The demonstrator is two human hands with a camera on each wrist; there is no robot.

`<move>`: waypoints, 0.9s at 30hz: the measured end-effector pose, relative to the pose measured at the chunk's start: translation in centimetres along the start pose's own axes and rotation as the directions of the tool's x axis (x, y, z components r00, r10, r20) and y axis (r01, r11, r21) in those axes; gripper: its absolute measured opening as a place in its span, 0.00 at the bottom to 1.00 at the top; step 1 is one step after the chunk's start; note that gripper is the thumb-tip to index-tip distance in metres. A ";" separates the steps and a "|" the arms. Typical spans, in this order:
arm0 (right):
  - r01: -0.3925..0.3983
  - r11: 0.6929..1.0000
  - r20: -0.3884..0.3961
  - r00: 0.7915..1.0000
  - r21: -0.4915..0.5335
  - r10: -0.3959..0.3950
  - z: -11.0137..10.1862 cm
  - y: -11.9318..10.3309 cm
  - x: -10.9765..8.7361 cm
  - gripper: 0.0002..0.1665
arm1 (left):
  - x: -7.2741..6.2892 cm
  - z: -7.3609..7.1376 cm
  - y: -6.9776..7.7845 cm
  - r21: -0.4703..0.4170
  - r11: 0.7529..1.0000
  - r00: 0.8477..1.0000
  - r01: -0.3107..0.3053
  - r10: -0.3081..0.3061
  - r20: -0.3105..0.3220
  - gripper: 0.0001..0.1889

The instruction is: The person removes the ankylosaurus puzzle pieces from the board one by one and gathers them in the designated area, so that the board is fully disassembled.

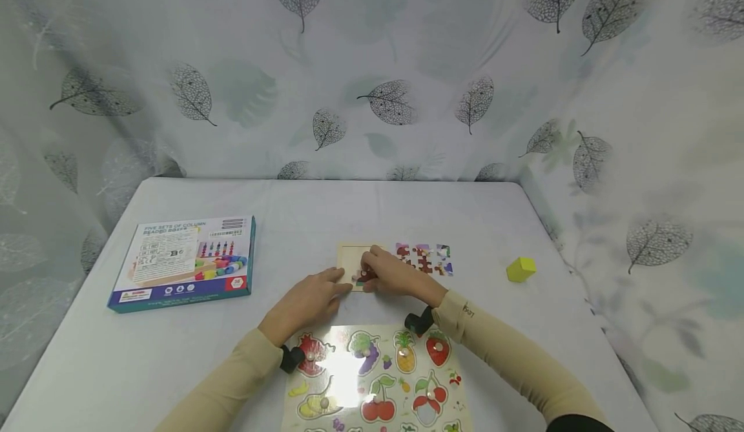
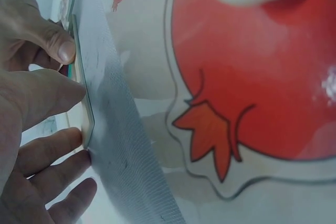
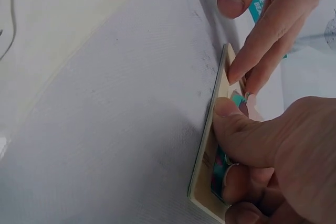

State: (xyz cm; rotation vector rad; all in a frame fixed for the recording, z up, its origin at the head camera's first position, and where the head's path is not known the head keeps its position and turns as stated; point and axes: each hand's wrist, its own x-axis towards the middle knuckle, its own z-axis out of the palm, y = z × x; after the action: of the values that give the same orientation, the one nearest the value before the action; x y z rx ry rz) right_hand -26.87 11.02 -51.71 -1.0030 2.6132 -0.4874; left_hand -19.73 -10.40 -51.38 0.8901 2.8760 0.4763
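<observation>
A small wooden puzzle tray (image 1: 351, 255) lies between both hands, with a few dark red and green jigsaw pieces (image 3: 218, 177) near its front edge. My left hand (image 1: 310, 298) rests at the tray's left side, its fairly straight fingers touching the tray in the left wrist view. Over the tray, my right hand (image 1: 395, 273) pinches a jigsaw piece between thumb and curled fingers; the fingers hide much of it. The right thumb (image 3: 236, 127) lies at the tray's near rim. Several loose jigsaw pieces (image 1: 425, 265) lie just right of the tray.
A fruit picture board (image 1: 401, 383) with knobs lies in front, under the wrists. A boxed bead set (image 1: 185, 264) is at the left, and a yellow-green block (image 1: 520, 269) stands at the right. A leaf-patterned curtain (image 1: 430, 141) hangs behind the white table (image 1: 325, 206).
</observation>
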 end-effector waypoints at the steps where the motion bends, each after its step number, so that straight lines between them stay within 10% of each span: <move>1: 0.005 1.000 -0.003 1.000 0.000 -0.005 0.0 0.0 0.0 0.15 | 0.0 0.0 0.0 -0.003 1.000 1.000 -0.001 0.001 -0.002 0.17; 11: 0.056 0.989 -0.043 0.998 0.135 -0.050 -1.2 -0.1 -0.2 0.07 | 0.0 0.0 0.1 -0.006 1.000 1.000 0.003 -0.003 0.015 0.17; 27: -0.099 0.977 -0.153 0.980 0.189 0.128 -4.7 4.2 -6.1 0.09 | 0.2 -0.2 0.1 0.000 1.000 1.000 -0.016 0.016 -0.018 0.14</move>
State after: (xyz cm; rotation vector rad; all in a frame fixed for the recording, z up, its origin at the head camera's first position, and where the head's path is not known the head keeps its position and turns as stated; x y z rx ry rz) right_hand -26.85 19.09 -48.28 -0.7803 2.6906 -0.7931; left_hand -19.85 -10.22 -51.17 0.9136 2.8870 0.4878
